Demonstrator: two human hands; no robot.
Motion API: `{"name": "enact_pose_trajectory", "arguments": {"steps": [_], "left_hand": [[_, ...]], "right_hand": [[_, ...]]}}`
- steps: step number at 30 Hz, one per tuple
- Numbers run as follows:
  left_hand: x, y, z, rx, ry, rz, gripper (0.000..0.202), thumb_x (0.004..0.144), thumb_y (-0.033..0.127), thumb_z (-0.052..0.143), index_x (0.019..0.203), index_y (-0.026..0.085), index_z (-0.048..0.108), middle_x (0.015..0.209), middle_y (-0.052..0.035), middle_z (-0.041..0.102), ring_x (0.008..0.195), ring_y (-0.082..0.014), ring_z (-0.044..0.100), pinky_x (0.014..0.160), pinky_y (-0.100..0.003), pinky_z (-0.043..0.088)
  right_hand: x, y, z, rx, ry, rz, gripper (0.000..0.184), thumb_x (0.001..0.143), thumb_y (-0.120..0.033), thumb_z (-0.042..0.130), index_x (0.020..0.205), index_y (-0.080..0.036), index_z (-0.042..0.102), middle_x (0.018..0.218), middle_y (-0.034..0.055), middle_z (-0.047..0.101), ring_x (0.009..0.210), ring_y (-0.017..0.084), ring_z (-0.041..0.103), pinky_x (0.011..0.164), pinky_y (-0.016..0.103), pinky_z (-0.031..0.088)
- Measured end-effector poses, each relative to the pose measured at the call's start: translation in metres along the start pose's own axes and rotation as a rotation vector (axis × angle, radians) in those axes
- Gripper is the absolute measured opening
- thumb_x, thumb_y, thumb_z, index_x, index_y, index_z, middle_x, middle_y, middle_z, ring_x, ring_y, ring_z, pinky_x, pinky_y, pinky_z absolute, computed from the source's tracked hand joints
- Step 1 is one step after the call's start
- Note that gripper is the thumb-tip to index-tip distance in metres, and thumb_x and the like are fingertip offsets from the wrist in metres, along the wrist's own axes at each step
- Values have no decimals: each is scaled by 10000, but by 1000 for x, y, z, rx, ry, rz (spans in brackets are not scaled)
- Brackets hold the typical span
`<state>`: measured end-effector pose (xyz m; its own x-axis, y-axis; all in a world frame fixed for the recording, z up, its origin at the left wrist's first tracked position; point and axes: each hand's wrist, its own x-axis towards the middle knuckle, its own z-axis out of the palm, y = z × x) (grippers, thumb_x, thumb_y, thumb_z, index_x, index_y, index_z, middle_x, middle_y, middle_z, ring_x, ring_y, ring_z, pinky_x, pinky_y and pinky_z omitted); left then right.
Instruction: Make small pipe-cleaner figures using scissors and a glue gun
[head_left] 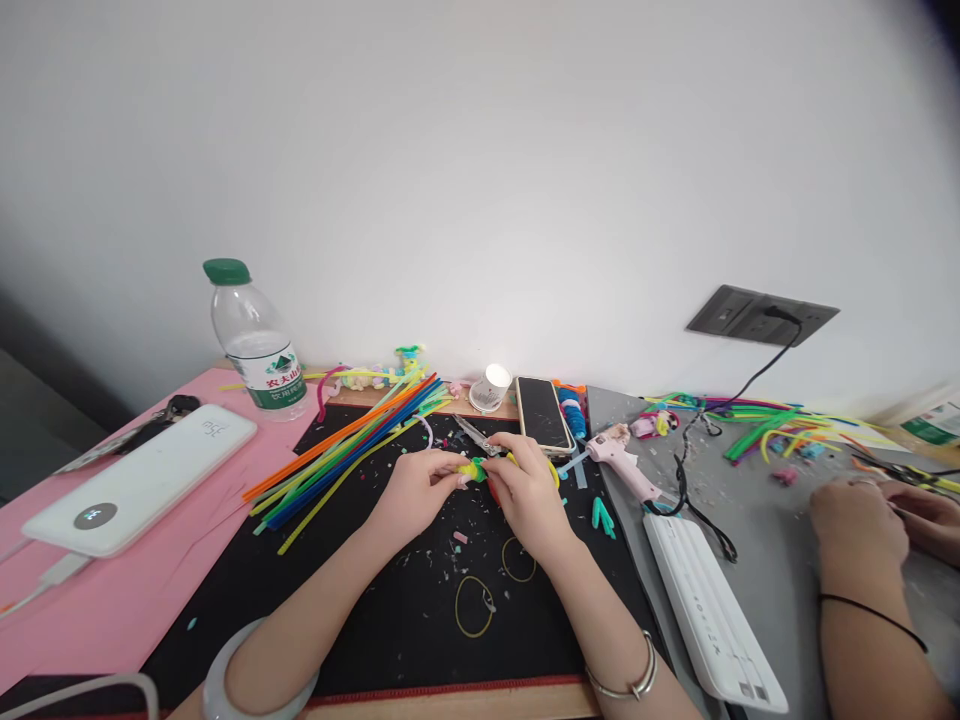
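Between my two hands is a small yellow and green fuzzy pipe cleaner piece. My left hand pinches its yellow end between thumb and fingers. The fingertips of my right hand are closed on its green end. Scissors with metal blades show just beyond my right hand, and yellow loops that look like their handles appear around its fingers. Whether that hand also holds them I cannot tell. Left of my hands lies a bundle of long coloured pipe cleaners.
A phone, a paper cup and a pink glue gun lie beyond. A water bottle and power bank are left, a power strip right. Another person's hands work at far right. Rubber bands lie nearby.
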<state>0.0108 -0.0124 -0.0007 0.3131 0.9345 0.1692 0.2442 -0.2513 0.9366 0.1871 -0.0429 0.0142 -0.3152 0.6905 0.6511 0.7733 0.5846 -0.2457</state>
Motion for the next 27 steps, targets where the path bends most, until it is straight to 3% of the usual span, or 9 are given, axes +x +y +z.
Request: {"name": "enact_pose_trajectory", "arguments": {"steps": [9, 16, 27], "left_hand": [[4, -4, 1, -272, 104, -185, 220, 680, 286, 712, 843, 139, 727, 842, -80, 754, 772, -235, 712, 786, -374, 578], [5, -5, -1, -487, 169, -336, 336, 605, 331, 796, 854, 112, 736, 822, -108, 750, 775, -237, 708, 793, -382, 579], [7, -3, -2, -484, 245, -342, 252, 643, 220, 782, 867, 111, 745, 835, -114, 750, 746, -220, 706, 713, -299, 582]], "right_hand": [[-3, -9, 11, -133, -31, 1, 216, 921, -141, 470, 979, -192, 672, 1228, 112, 587, 1065, 256, 515, 851, 430, 495], [-1, -19, 14, -256, -62, -1, 269, 911, -157, 478, 1111, -206, 652, 1357, 108, 517, 1104, 288, 470, 887, 488, 466], [-3, -19, 15, -253, -68, 10, 317, 903, -143, 469, 1170, -204, 629, 1364, 116, 498, 1114, 289, 459, 900, 486, 446]]}}
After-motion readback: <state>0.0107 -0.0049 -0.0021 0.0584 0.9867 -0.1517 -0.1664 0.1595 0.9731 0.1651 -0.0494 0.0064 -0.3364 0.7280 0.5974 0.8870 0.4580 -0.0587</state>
